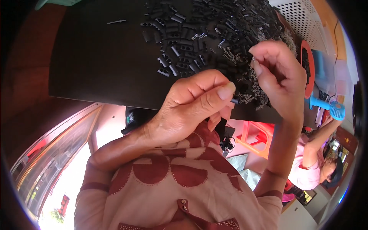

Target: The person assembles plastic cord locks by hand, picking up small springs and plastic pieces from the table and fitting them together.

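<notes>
My left hand (pixel 197 105) is closed in front of the table edge, thumb pressed against the curled fingers. The end of a small black plastic part (pixel 235 101) pokes out beside its fingers; most of the part is hidden. To the right and a little higher, my right hand (pixel 281 73) pinches a tiny silvery piece (pixel 253 59) between thumb and forefinger, possibly a spring. Behind both hands lies a spread of black two-holed plastic parts (pixel 180 38). Small coil springs (pixel 251 86) are heaped between and behind my hands.
A thin metal pin (pixel 116 22) lies on the dark table (pixel 96 65). At right are a white perforated basket (pixel 297 13), a red round tray (pixel 309 86) and a blue fan (pixel 336 110). An orange stool (pixel 255 140) stands below; another person (pixel 308 165) is at far right.
</notes>
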`<state>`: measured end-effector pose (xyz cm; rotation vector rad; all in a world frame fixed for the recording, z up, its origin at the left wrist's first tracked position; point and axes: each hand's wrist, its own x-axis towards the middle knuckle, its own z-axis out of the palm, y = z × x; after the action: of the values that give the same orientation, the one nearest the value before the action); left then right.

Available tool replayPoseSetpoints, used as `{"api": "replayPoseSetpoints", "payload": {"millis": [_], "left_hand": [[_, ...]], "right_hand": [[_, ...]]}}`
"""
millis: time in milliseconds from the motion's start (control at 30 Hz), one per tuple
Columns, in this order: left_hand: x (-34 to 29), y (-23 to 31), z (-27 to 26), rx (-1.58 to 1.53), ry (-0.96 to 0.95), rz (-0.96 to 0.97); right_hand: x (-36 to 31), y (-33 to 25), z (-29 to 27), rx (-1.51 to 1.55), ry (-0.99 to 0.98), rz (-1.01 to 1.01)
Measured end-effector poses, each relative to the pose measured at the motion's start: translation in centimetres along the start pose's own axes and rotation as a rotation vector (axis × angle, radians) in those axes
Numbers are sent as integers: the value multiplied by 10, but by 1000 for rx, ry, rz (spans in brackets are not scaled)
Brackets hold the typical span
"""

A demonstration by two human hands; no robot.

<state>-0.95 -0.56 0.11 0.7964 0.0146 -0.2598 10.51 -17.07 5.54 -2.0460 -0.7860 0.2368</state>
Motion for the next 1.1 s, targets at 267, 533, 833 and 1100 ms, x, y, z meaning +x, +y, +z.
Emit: {"api": "replayPoseSetpoints", "payload": {"millis": [267,533,833,1100], "left_hand": [[4,0,6,-101,110,9],[2,-5,4,-70,78,20],[-1,-3,2,-15,30,9],[-1,0,0,97,-53,54]], "right_hand": [[-24,-17,3,298,-81,22],[-28,-16,24,239,-5,-273],[-38,-13,40,-10,166,-405],[-33,-8,32,448,-55,-83]]}}
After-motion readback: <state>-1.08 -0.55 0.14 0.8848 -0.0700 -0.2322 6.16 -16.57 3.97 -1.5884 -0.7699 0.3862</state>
